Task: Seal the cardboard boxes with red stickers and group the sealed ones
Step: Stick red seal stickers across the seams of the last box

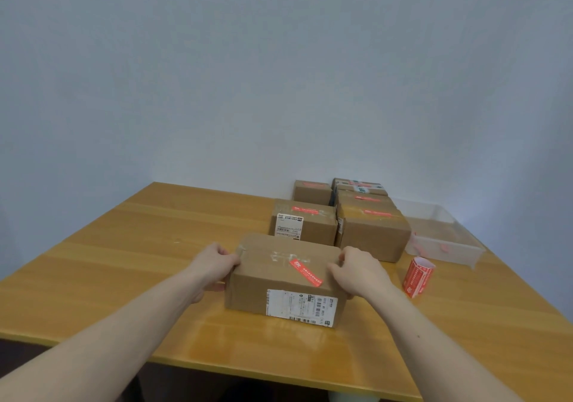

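Hands, left [214, 266] and right [356, 273], grip opposite ends of a cardboard box [283, 280] bearing a red sticker [306, 273] at table [124, 246] centre, with sealed boxes [341, 215] grouped at 1 o'clock and a sticker roll [418, 277] at 3 o'clock.

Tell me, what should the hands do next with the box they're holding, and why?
Probably slide the near box forward to join the sealed boxes behind it. It already wears a red sticker on top, and the left hand and right hand grip its two ends, so grouping seems to be what remains.
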